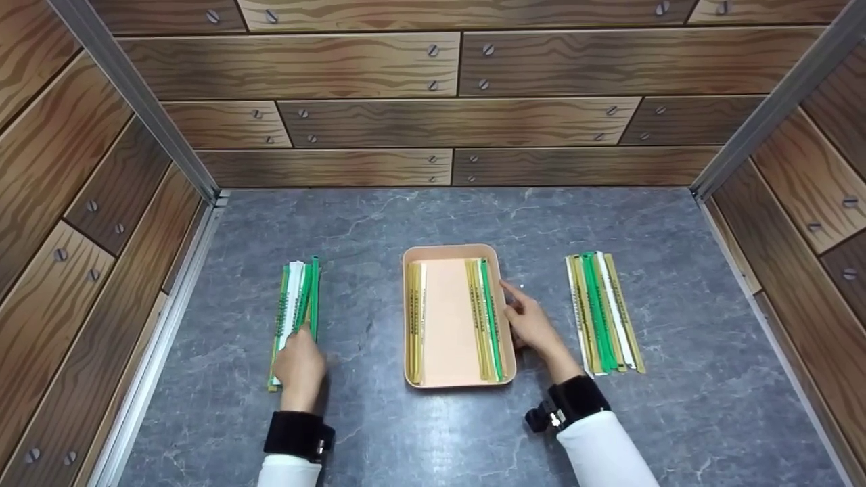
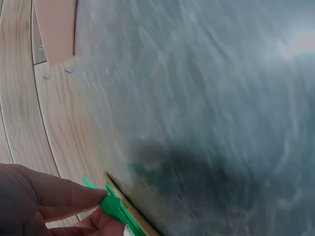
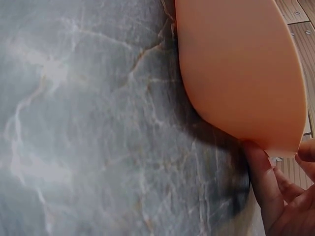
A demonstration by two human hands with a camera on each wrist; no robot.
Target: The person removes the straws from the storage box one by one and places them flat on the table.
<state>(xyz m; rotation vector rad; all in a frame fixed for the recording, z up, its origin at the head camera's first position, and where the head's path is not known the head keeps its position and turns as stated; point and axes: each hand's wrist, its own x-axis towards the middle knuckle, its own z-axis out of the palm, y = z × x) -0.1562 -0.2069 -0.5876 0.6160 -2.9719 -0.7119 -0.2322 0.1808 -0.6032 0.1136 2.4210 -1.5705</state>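
My left hand (image 1: 300,365) is over the left bundle of long thin wrapped sticks (image 1: 292,297), green, white and gold. Its thumb and fingers pinch a green wrapped stick (image 2: 114,206), with a gold one (image 2: 133,209) right beside it in the left wrist view. At the centre is a shallow peach tray (image 1: 446,318) with rounded corners. Gold and white sticks (image 1: 415,318) lie along its left side, and gold, white and green ones (image 1: 486,318) along its right. My right hand (image 1: 531,328) touches the tray's right wall from outside, index finger extended along the rim.
Another bundle of green, white and gold sticks (image 1: 602,314) lies on the grey marbled table (image 1: 379,433), right of my right hand. Wood-patterned panels (image 1: 379,122) stand at the back and both sides, with metal rails (image 1: 155,115) at the corners.
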